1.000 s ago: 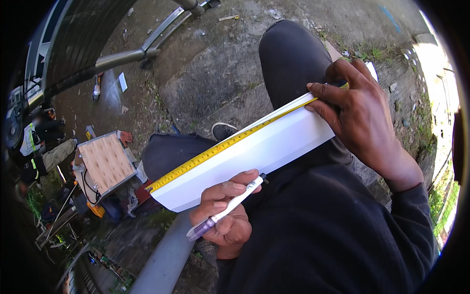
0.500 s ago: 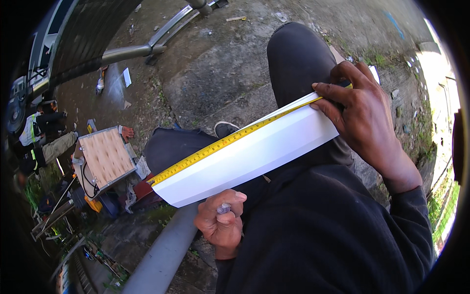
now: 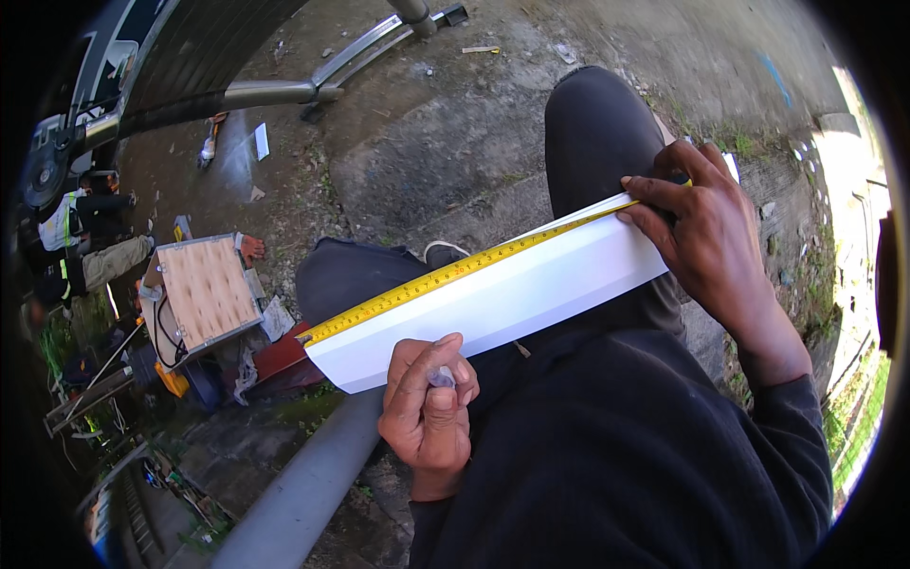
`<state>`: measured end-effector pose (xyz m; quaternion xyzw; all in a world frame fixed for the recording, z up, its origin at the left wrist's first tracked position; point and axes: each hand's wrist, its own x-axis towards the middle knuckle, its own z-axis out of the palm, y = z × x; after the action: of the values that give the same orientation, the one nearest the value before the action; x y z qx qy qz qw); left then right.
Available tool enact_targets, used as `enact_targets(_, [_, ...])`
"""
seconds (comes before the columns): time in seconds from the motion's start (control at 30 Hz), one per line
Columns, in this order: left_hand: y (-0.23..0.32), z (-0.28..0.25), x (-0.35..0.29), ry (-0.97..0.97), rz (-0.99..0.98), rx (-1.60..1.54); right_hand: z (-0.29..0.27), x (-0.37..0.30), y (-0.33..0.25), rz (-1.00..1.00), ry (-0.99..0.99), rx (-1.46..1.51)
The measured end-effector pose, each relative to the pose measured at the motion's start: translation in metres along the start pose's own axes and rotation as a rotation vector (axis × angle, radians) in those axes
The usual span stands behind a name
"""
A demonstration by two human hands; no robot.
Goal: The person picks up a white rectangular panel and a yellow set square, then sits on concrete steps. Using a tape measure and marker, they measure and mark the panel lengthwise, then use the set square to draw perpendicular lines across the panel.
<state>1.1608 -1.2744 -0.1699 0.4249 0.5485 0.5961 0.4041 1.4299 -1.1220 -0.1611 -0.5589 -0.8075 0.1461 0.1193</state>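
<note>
A long white panel (image 3: 512, 305) with a folded edge lies slanted across my thighs, its right end higher. Stretched along its upper edge is the yellow blade of a tape measure (image 3: 445, 275), its hooked end at the panel's left corner. My right hand (image 3: 711, 223) pinches the blade and the panel between thumb and fingers at the right end; the tape's case is mostly hidden behind the fingers. Below the panel's left part, my left hand (image 3: 427, 417) is curled round a small pen-like thing (image 3: 441, 377) with a clear, purplish end. Most of that thing stays hidden in the fingers.
A grey pipe (image 3: 294, 488) runs beneath me at lower left. Beyond it stands a wood-topped metal box (image 3: 209, 299), with a person's hand (image 3: 251, 248) at its edge. A power tool (image 3: 210, 140) and a white offcut (image 3: 262, 141) lie on the ground.
My left hand has risen slightly and its fingers have shifted round the pen-like thing. The whole view has shifted a little; the tape still lies along the panel in my right hand.
</note>
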Motion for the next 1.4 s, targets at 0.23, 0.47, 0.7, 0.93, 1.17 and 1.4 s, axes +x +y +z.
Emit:
enact_targets(0.23, [-0.007,-0.018,-0.003,-0.002,0.105,-0.063,-0.001,0.0,0.0,-0.007,-0.001,0.009])
enact_targets(0.47, [0.001,-0.012,-0.001,0.028,0.077,-0.101,-0.002,0.001,-0.001,0.002,-0.005,-0.003])
enact_targets(0.7, [0.011,-0.002,-0.005,-0.128,-0.074,-0.219,-0.002,0.0,-0.002,0.015,-0.006,0.003])
enact_targets(0.93, [0.006,0.008,0.005,-0.317,0.073,-0.137,-0.001,0.001,-0.002,0.006,0.001,0.008])
enact_targets(1.17, [0.042,0.017,0.007,-0.627,0.441,-0.418,0.002,0.001,-0.002,0.005,-0.012,-0.016])
enact_targets(1.4, [0.035,0.036,0.01,-0.461,0.48,-0.485,0.002,0.0,-0.002,0.011,0.022,0.011])
